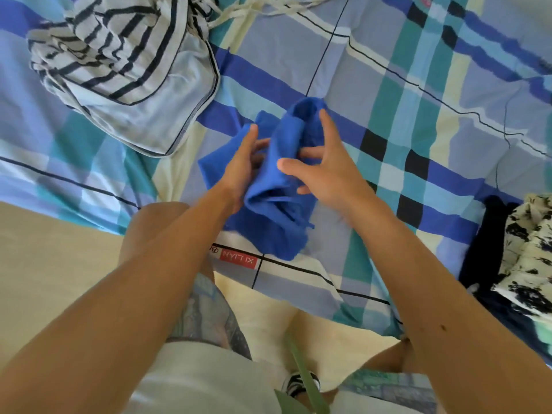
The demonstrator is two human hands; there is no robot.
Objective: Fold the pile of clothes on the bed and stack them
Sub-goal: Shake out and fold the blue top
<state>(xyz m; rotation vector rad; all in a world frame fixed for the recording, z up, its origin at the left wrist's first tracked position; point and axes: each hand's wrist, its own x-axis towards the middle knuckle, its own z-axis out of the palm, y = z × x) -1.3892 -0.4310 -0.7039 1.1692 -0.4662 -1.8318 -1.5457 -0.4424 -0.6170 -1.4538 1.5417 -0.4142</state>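
Crumpled blue knit garment [279, 186] on checked bedsheet [418, 85], centre, between left hand [242, 165] and right hand [324, 171]. Striped white-navy garment [119, 64] behind-left; black-and-white patterned clothes heap [525, 252] right.

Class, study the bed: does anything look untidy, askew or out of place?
Nothing is damaged or spilled. The striped garment at the upper left lies crumpled, pale cords trailing beside it, and the blue garment held by the left hand and right hand is bunched, not yet folded.

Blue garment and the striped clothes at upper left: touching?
Apart. Head view shows bare plaid bedsheet between the blue garment and the striped clothes.
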